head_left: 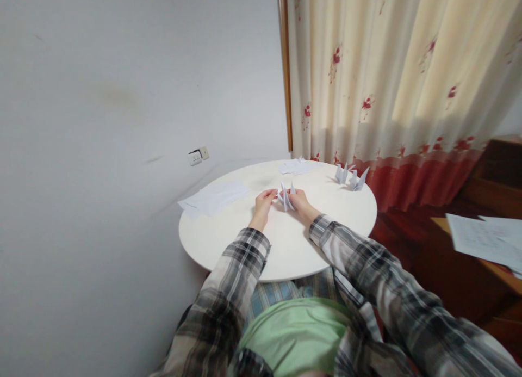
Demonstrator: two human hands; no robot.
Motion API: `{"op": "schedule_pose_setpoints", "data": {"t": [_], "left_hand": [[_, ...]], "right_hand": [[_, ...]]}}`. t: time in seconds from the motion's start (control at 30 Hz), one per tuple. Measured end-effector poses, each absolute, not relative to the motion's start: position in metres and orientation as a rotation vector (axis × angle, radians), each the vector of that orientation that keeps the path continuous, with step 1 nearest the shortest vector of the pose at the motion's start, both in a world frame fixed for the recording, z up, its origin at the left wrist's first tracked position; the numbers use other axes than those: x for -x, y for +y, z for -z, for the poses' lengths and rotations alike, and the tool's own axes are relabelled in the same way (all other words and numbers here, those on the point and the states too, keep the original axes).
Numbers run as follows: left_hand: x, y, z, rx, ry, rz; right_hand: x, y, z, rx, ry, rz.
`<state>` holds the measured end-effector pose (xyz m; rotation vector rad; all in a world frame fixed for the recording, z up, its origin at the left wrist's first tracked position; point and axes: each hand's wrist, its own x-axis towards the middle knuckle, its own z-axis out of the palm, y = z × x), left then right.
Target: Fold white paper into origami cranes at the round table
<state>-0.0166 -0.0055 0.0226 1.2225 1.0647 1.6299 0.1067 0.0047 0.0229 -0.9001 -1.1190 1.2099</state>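
Observation:
Above the middle of the round white table (281, 246), a folded white paper crane (285, 198) is held between my two hands. My right hand (300, 201) grips its body from the right, with folded points standing up by the fingers. My left hand (266, 201) pinches the small tip at its left side between thumb and fingers. Two more paper cranes stand at the table's right rear: one crane (341, 173) farther back and another crane (359, 180) nearer the edge.
White paper sheets (214, 197) lie at the table's left edge, and a smaller paper stack (294, 166) lies at the back. A wall with a socket (194, 158) borders the left. A flowered curtain (367, 94) hangs behind. Written sheets (485, 238) rest on wooden furniture at right.

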Motion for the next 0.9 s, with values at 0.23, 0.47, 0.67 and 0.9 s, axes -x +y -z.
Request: {"op": "schedule_pose_setpoints", "data": {"t": [0.23,0.47,0.67,0.9], "left_hand": [[0.0167,-0.0049,-0.0223,-1.183,1.022,-1.616],[0.0161,-0.0036,-0.0223,-1.146,1.007,-1.63],[0.0151,-0.0036,-0.0235,-1.124,0.983,-1.674],[0.0158,-0.0026,-0.0231,-1.127,0.964,-1.707]], "right_hand": [[-0.1067,0.0035,-0.0234,0.892,-1.126,-1.213],[-0.1073,0.0047,-0.0224,0.895,-1.15,-1.207],[-0.1068,0.0056,-0.0214,0.905,-1.164,-1.187],[-0.1062,0.0081,-0.0191,0.942,-1.198,-1.12]]}}
